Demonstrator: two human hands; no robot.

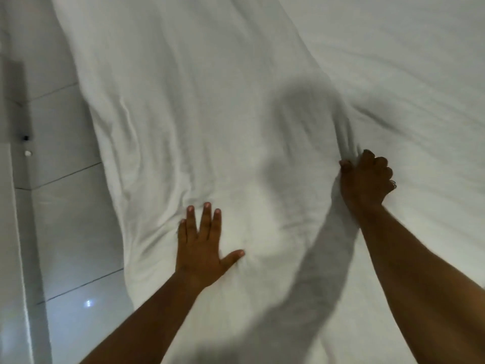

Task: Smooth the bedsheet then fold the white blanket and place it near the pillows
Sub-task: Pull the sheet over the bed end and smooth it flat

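Observation:
A white blanket point(199, 106) lies in a long creased strip along the left side of the bed, running from top to bottom of the head view. My left hand point(203, 243) rests flat on it, fingers spread, palm down. My right hand point(366, 179) is closed on a bunched fold at the blanket's right edge, where it meets the white bedsheet point(409, 82). The bedsheet stretches off to the right with faint ripples. No pillows are in view.
Glossy white floor tiles point(70, 232) with dark grout lines lie left of the bed. A white wall or door edge point(10, 206) stands at the far left. Two small objects, one dark and one white point(27, 153), lie on the floor.

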